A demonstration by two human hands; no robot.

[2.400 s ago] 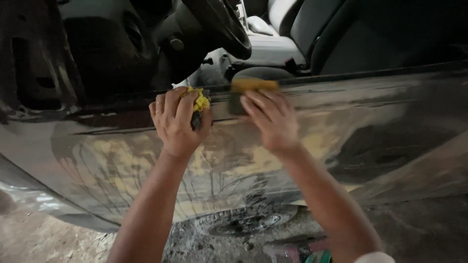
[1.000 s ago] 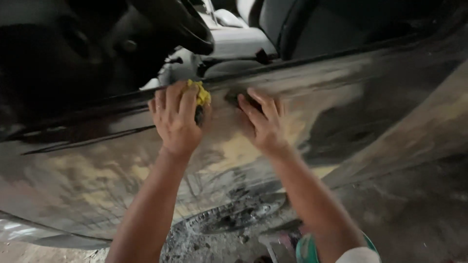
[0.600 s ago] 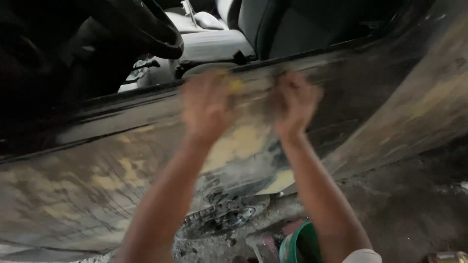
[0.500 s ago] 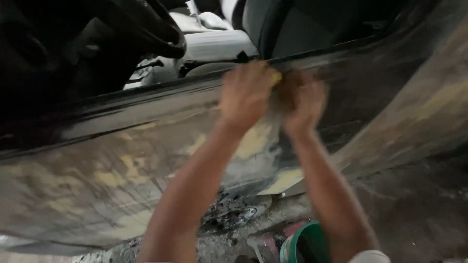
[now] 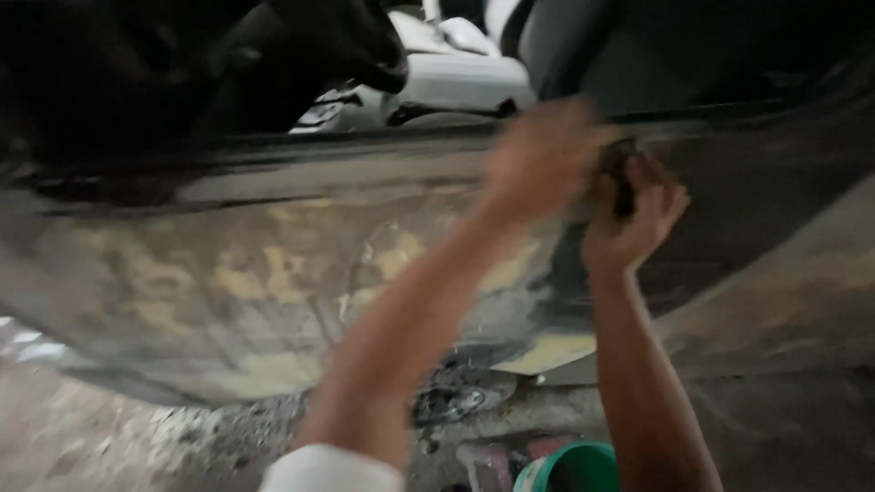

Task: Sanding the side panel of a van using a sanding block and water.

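Both my hands are up against the sanded car door panel (image 5: 273, 273), which is dark with yellowish filler patches. My right hand (image 5: 638, 228) is curled around a small dark sanding pad (image 5: 622, 187) and presses it on the panel just below the window sill. My left hand (image 5: 542, 155) is right beside it, to the left and slightly higher. It is smeared by motion, so what it holds is not visible. The two hands almost touch.
Through the door's window opening I see the steering wheel (image 5: 365, 46) and a light grey seat (image 5: 456, 77). A green bucket (image 5: 570, 469) stands on the dirty ground below my arms. Debris and a dark round part (image 5: 456, 401) lie under the door's lower edge.
Both hands have slid to the right along the top of the door panel and come closer together. My view has shifted too. The yellow sponge seen in my left hand earlier no longer shows.
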